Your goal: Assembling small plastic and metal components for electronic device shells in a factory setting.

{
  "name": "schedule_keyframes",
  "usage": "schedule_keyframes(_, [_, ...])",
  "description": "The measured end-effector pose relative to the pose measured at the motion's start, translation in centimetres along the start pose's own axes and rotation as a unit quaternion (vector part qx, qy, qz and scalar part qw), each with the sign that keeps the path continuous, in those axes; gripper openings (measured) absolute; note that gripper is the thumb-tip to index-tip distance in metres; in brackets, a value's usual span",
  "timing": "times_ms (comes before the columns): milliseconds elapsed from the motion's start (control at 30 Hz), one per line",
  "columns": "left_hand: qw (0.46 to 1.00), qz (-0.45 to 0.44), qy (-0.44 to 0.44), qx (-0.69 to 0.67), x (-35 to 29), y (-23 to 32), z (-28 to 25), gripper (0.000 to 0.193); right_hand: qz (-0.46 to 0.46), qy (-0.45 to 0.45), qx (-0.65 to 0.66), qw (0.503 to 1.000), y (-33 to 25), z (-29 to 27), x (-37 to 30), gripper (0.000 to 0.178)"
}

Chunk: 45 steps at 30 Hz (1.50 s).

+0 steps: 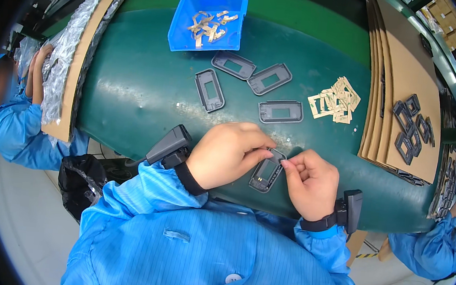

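Observation:
A small dark grey plastic housing (260, 184) with a rectangular window lies tilted on the green table, between my hands. My left hand (229, 155) has its thumb and forefinger pinched at the housing's far end. From the other side, my right hand (312, 184) is closed, its thumb and forefinger tips at the housing's upper right edge; whatever is between them is too small to make out. Several similar grey housings (280, 112) rest beyond my hands. To their right is a loose pile of cream die-cut adhesive pieces (337, 101).
A blue bin (179, 34) with tan curled strips stands at the far side. Cardboard sheets (376, 118) on the right carry more dark frames (404, 148). Bubble wrap and cardboard (75, 73) stand at left, above a black bag (73, 182). Other people sit at both sides.

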<state>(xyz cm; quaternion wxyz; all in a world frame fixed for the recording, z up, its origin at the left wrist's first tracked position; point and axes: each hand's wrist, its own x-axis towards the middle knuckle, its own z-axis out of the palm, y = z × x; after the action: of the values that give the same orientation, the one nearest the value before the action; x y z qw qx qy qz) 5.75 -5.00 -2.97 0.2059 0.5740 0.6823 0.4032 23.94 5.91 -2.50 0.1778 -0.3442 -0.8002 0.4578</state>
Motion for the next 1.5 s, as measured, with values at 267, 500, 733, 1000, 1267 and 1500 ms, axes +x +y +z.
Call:
schedule_keyframes(267, [0.999,-0.018,-0.022,0.044,0.5,0.0,0.2,0.008,-0.043,0.034,-0.158,0.986,-0.7,1.1,0.2,0.018])
schedule_keyframes(500, [0.997,-0.073,-0.024,-0.015,-1.3,1.7,-0.7,0.028,-0.072,0.032,-0.141,0.987,-0.9,0.8,-1.1,0.019])
schedule_keyframes(733, [0.995,0.034,-0.025,0.088,-0.3,1.3,-0.1,0.037,-0.074,-0.046,-0.211,0.974,-1.0,0.0,1.1,0.031])
schedule_keyframes(1000, [0.982,0.153,0.107,0.018,6.4,3.8,-5.6,0.039,0.01,-0.099,0.304,0.948,-6.6,-4.4,6.6,0.021])
schedule_keyframes(1267, [0.935,-0.077,0.033,-0.346,8.6,-0.3,-4.2,0.014,-0.031,-0.022,0.44,0.897,-2.6,-0.6,9.2,0.018])
schedule_keyframes(1500, [0.91,-0.078,0.004,-0.408,8.1,-0.4,-4.8,0.016,0.011,-0.031,0.436,0.899,-3.3,-0.3,8.6,0.013])
